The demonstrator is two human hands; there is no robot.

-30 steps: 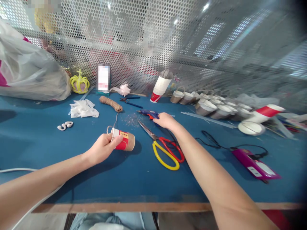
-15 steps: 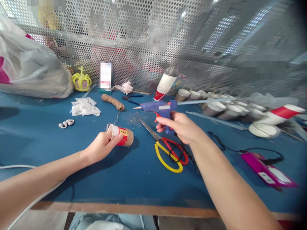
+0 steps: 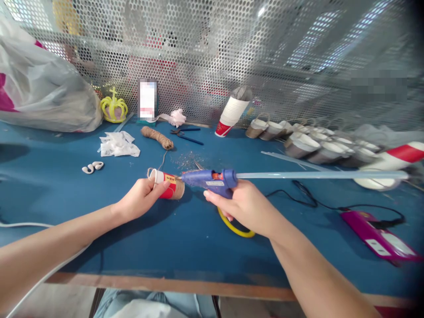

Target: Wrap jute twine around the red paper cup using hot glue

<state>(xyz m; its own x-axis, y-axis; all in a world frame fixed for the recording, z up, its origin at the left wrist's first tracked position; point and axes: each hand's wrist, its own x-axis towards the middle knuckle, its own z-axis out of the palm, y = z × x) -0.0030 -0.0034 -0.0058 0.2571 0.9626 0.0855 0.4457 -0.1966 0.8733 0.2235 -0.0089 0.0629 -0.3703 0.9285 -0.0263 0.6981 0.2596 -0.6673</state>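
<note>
My left hand [image 3: 141, 198] grips a small paper cup [image 3: 169, 191] lying on its side, its base end wound with brown twine. The cup's white rim faces left, and a red and gold band shows on its wall. A strand runs from the cup back to a twine bundle [image 3: 158, 138]. My right hand [image 3: 243, 203] is closed round a blue glue gun [image 3: 209, 180], its nozzle at the twine-wound part of the cup. A long clear glue stick [image 3: 318, 175] sticks out of the gun's back. Scissors with a yellow handle [image 3: 236, 226] lie beneath, mostly hidden.
Behind are pliers [image 3: 188, 136], stacked paper cups [image 3: 233, 112], a yellow crown [image 3: 114, 108], crumpled white material [image 3: 118, 144] and a plastic bag [image 3: 43, 88]. Twine-covered cups [image 3: 301, 145] stand in a cluster at right. A purple power strip [image 3: 380, 238] with a black cable lies nearer.
My right hand has brought the glue gun down and left, from above the scissors to the cup, and now covers most of the scissors. My left hand holds the cup nearly still.
</note>
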